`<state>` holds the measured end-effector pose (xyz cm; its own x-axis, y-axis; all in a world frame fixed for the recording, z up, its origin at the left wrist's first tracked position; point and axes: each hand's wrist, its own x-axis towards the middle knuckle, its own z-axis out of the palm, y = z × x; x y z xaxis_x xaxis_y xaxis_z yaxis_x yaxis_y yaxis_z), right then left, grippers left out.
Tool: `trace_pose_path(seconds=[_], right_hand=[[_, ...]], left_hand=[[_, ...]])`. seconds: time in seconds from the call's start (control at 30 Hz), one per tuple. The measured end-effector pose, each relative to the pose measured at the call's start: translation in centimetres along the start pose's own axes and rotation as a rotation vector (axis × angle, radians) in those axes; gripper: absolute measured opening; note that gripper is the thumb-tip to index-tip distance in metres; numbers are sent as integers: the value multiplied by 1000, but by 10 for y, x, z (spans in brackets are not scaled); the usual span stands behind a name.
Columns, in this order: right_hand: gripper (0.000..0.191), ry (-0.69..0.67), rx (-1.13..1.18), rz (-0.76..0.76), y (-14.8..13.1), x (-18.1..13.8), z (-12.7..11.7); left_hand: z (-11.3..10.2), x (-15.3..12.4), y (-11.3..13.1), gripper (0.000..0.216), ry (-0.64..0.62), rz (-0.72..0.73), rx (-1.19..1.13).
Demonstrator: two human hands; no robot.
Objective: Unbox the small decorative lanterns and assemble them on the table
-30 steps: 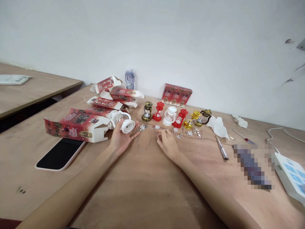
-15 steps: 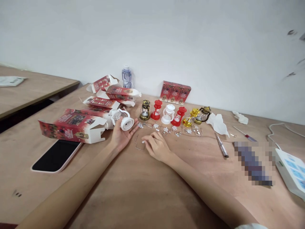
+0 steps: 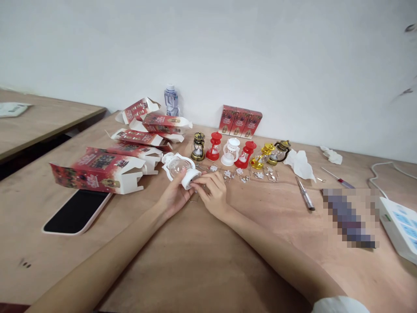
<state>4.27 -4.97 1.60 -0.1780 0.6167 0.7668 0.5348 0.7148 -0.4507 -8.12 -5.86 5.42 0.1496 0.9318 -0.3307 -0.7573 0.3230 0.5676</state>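
Note:
My left hand [image 3: 173, 196] is closed around a small white lantern [image 3: 178, 167], tilted so that its round base faces my right hand. The fingertips of my right hand [image 3: 212, 191] are pinched together at that base, and anything small between them is hidden. A bent metal wire [image 3: 194, 200] lies on the table below my hands, partly covered by them. Behind stand more lanterns: a bronze one [image 3: 197, 147], a red one [image 3: 214, 147] and a white one [image 3: 230, 152]. In front of them lie small white and metal parts [image 3: 241, 174] with wires.
Opened red boxes [image 3: 97, 169] and a phone [image 3: 78, 212] lie on the left. A water bottle [image 3: 171, 102] and upright red boxes [image 3: 239, 121] stand by the wall. Rightward are crumpled tissue [image 3: 299, 164], screwdrivers [image 3: 305, 194], a blurred dark object [image 3: 350, 219] and a white power strip [image 3: 399, 228].
My right hand has lifted from the table beside the wire and come up to the lantern's base. My left hand has shifted right and turned the lantern toward it.

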Motion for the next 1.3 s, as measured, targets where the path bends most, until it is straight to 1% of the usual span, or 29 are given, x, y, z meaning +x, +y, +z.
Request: trace_pose_path(seconds=[0.1,0.17,0.23,0.37,0.47,0.6,0.67,0.8,0.9,0.97,1.07,1.2,1.3], right_hand=[[18,38,13,-22,-1,0,-1],[18,24,-3,-14,-1,0,-2],[18,6,-27,0,-2,0,-2],[23,35,-58,-29,-2,-1,-1],[23,30,-82,-94,-1,0,-2],[22,68,-143,-249,0,1,-4],[24,77,-177,-285,1,1,-2],[29,49,-204,-242,5,-4,3],[27,52,-228,-249,7,-7,5],[21,77,-239,-280,7,-6,4],[11,156,-234,-335,4,-4,0],[11,249,-213,-341,2,0,-3],[10,288,-189,-325,3,0,-3]], left_hand=[[1,-1,-1,29,5,-15,-76],[1,-2,-1,32,-1,-28,-95],[2,-2,-1,34,3,-43,-82],[1,-2,-1,30,3,-53,-25],[-1,-2,-1,32,-13,-88,-13],[-2,-4,-1,34,9,-136,-51],[-2,-5,-2,32,16,-151,-79],[2,-8,-3,30,19,-153,-97],[5,-9,-5,30,16,-137,-94],[5,-9,-5,32,5,-130,-77],[3,-9,-6,36,-18,-128,-30],[-1,-5,-5,36,-38,-111,30],[-5,-1,1,37,-15,-60,59]])
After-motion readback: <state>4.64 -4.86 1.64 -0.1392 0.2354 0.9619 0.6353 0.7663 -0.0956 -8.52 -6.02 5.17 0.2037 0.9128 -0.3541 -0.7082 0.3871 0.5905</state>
